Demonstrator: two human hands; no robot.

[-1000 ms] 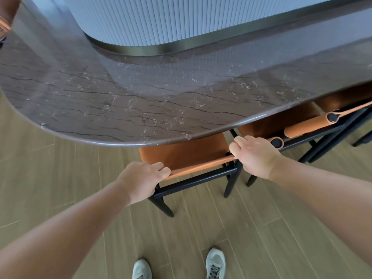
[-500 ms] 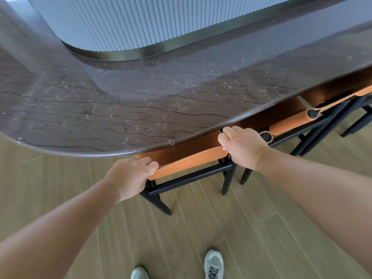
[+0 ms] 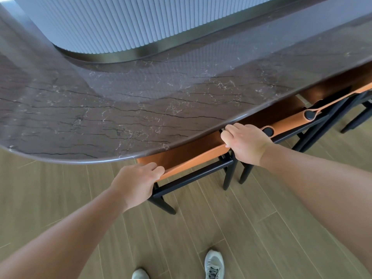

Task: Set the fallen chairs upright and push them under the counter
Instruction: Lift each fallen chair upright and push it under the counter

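Head view: our left hand and right hand both grip the orange leather, black-framed chair under the dark marble counter; no writing is readable.

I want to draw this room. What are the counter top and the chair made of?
Counter top: looks like polished brown marble or similar stone, veined and reflective. Chair being pushed: the backrest looks like smooth orange leather, maybe imitation; the frame is matte black, metal or painted wood, unclear.

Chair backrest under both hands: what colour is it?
Orange-tan leather backrest on a black frame, clearest in the head view.
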